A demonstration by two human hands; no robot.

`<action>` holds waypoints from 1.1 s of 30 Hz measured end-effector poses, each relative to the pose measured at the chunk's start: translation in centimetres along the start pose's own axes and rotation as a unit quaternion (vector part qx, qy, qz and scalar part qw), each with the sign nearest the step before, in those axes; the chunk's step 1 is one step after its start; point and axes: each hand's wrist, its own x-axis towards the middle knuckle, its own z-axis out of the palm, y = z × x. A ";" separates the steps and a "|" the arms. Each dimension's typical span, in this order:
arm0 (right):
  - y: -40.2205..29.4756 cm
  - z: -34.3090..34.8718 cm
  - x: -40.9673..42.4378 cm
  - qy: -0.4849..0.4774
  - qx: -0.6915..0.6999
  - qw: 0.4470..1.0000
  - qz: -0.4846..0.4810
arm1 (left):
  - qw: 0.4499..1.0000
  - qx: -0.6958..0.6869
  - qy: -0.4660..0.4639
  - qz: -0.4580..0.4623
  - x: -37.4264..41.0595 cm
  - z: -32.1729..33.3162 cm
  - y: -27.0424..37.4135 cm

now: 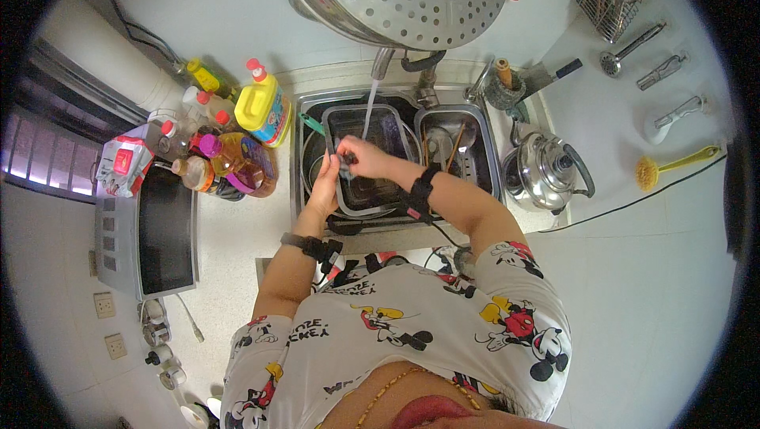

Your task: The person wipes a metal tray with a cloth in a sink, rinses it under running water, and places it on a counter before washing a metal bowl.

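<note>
A rectangular tray with a grey rim lies tilted over the larger sink basin. My left hand grips its left edge, thumb uppermost. Against the inside of that same edge, my right hand pinches a small dark scrubber, partly hidden by the fingers. Water runs from the faucet into the tray just beyond my right hand. Under the tray shows part of a round metal bowl. A green handle sticks out at the tray's upper left.
Chopsticks lie in the smaller basin. A steel kettle and stone mortar stand to the right. Several bottles, including a yellow detergent jug, crowd the left counter beside a microwave. A perforated steamer hangs above the faucet.
</note>
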 end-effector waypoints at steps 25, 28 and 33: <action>0.0 -2.9 -6.3 -0.063 -0.550 0.832 0.028 | 0.991 0.067 0.098 0.060 -0.2 1.4 0.8; 1.0 -3.3 -4.2 -0.050 -0.564 0.818 0.099 | 0.993 0.061 0.077 0.068 0.0 0.6 0.0; 3.1 -3.1 -1.3 0.065 -0.410 0.887 0.203 | 0.995 0.044 0.057 0.065 -1.1 1.5 -0.2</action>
